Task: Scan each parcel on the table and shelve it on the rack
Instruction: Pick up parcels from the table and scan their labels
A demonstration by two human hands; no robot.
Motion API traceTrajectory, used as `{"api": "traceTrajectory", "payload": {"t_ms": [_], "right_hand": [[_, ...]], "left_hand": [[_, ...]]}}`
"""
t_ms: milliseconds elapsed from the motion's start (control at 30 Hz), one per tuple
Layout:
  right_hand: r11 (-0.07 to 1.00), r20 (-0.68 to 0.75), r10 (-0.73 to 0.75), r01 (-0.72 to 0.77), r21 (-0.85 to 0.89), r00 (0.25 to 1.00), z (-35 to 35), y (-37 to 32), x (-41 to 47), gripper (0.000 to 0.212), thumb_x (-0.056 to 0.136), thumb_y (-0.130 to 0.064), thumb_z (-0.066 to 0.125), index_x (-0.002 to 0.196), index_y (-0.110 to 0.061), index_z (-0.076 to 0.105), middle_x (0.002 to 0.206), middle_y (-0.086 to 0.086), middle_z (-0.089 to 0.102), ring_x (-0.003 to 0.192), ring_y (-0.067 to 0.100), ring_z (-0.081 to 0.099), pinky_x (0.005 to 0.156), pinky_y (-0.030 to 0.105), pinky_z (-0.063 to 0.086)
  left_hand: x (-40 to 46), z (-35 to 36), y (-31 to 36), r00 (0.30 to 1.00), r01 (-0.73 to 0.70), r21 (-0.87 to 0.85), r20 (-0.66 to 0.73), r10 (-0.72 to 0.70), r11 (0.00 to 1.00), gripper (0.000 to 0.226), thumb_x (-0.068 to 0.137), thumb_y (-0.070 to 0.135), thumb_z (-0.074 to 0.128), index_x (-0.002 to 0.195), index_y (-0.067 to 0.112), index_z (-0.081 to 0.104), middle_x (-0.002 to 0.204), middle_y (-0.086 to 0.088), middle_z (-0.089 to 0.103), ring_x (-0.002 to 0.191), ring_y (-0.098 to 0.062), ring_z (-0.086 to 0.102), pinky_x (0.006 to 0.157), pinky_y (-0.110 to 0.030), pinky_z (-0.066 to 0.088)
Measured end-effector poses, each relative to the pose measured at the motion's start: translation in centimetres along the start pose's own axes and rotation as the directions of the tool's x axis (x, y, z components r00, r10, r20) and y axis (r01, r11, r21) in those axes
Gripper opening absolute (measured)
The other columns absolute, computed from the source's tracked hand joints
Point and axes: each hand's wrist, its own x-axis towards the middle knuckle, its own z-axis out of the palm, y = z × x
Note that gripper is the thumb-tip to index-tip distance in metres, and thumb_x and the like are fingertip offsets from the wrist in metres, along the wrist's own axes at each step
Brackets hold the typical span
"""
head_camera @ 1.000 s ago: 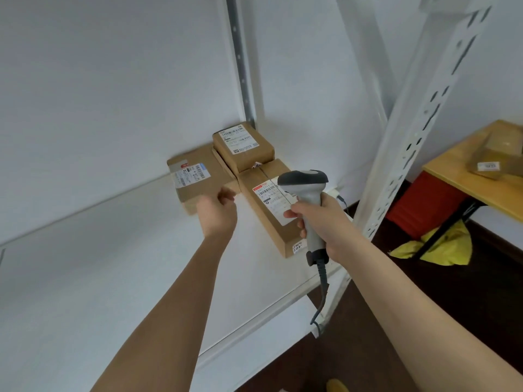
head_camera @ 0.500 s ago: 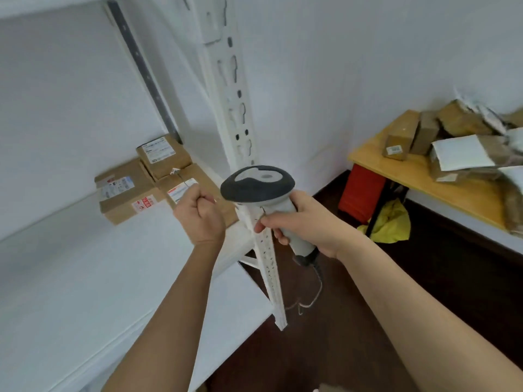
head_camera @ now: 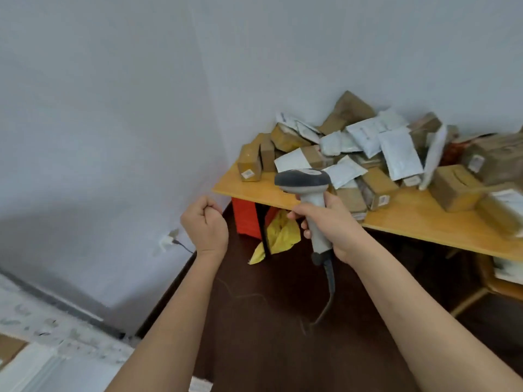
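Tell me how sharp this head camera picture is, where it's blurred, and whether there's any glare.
Head view: hands and scanner fairly sharp; the parcels at the right edge of the table and the rack at lower left are smeared by motion blur; light is soft and even, with no glare, and straight edges bow from the wide lens.

Under my table I see a red box (head_camera: 245, 219) standing on the dark brown floor (head_camera: 283, 335), with a crumpled yellow bag (head_camera: 278, 236) just beside it — touching, as far as I can tell. Low on the white wall (head_camera: 113, 137) sits a socket (head_camera: 167, 241) — a thin cable runs from it.
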Motion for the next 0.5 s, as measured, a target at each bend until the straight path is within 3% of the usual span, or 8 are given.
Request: {"api": "traceTrajectory", "payload": {"t_ms": [100, 200, 267, 333, 400, 467, 500], "right_hand": [[0.995, -0.186, 0.051, -0.034, 0.092, 0.981, -4.7, 0.8, 2.6, 0.018, 0.091, -0.004, 0.061, 0.102, -0.016, 0.056, 0.075, 0.005, 0.065, 0.056, 0.01, 0.049, 0.051, 0.024, 0.042], [0.983, -0.315, 0.135, -0.086, 0.165, 0.939, -8.8, 1.6, 5.9, 0.017, 0.09, -0.005, 0.062, 0.105, -0.011, 0.058, 0.081, 0.009, 0.064, 0.059, 0.011, 0.051, 0.05, 0.024, 0.044], [0.975, -0.383, 0.172, -0.101, 0.198, 0.908, -11.6, 2.1, 8.7, 0.016, 0.09, -0.006, 0.063, 0.106, -0.009, 0.06, 0.08, 0.009, 0.064, 0.056, 0.009, 0.052, 0.049, 0.022, 0.044], [0.971, -0.453, 0.189, -0.099, 0.216, 0.871, -14.4, 2.4, 11.6, 0.013, 0.09, -0.006, 0.063, 0.101, -0.011, 0.06, 0.078, 0.008, 0.066, 0.05, 0.008, 0.053, 0.049, 0.023, 0.044], [0.966, -0.524, 0.216, -0.104, 0.235, 0.824, -17.0, 2.7, 14.6, 0.015, 0.089, -0.005, 0.065, 0.101, -0.013, 0.059, 0.081, 0.011, 0.067, 0.053, 0.01, 0.052, 0.049, 0.024, 0.044], [0.963, -0.58, 0.251, -0.137, 0.234, 0.775, -19.2, 3.0, 17.6, 0.019, 0.089, -0.005, 0.065, 0.106, -0.011, 0.059, 0.082, 0.011, 0.068, 0.057, 0.012, 0.052, 0.049, 0.025, 0.044], [0.96, -0.6, 0.269, -0.16, 0.23, 0.754, -20.2, 3.2, 19.1, 0.021, 0.089, -0.006, 0.065, 0.109, -0.009, 0.06, 0.081, 0.01, 0.068, 0.058, 0.013, 0.052, 0.05, 0.026, 0.045]], "left_hand": [[-0.5, 6.2, -1.0, 0.983, 0.067, 0.0, 0.174, -0.066, 0.998, 0.024, 0.064, -0.008, 0.036, 0.051, 0.006, 0.05, 0.05, 0.006, 0.046, 0.051, -0.002, 0.046, 0.051, -0.013, 0.033], [0.3, 12.9, -3.2, 0.894, 0.241, 0.085, 0.368, -0.256, 0.967, 0.025, 0.07, -0.004, 0.038, 0.054, 0.01, 0.052, 0.054, -0.001, 0.051, 0.053, -0.012, 0.045, 0.052, -0.026, 0.036], [1.1, 18.1, -5.5, 0.751, 0.353, 0.23, 0.508, -0.421, 0.907, 0.027, 0.08, -0.007, 0.041, 0.068, 0.011, 0.058, 0.068, -0.008, 0.057, 0.06, -0.019, 0.05, 0.057, -0.031, 0.04], [1.4, 23.5, -8.1, 0.54, 0.4, 0.397, 0.626, -0.563, 0.826, 0.021, 0.09, 0.0, 0.043, 0.092, 0.014, 0.058, 0.09, -0.01, 0.061, 0.069, -0.021, 0.055, 0.06, -0.032, 0.045], [1.2, 28.9, -10.4, 0.349, 0.407, 0.515, 0.676, -0.649, 0.754, 0.024, 0.094, 0.007, 0.045, 0.117, 0.014, 0.048, 0.095, -0.008, 0.056, 0.075, -0.02, 0.056, 0.064, -0.032, 0.048], [0.5, 33.5, -12.2, 0.245, 0.39, 0.586, 0.677, -0.694, 0.71, 0.038, 0.096, 0.011, 0.047, 0.132, 0.014, 0.036, 0.101, -0.007, 0.054, 0.083, -0.022, 0.057, 0.07, -0.036, 0.054], [0.0, 35.5, -13.1, 0.213, 0.37, 0.606, 0.683, -0.699, 0.704, 0.046, 0.096, 0.013, 0.049, 0.138, 0.013, 0.031, 0.111, -0.007, 0.054, 0.092, -0.025, 0.058, 0.08, -0.041, 0.056]]}}
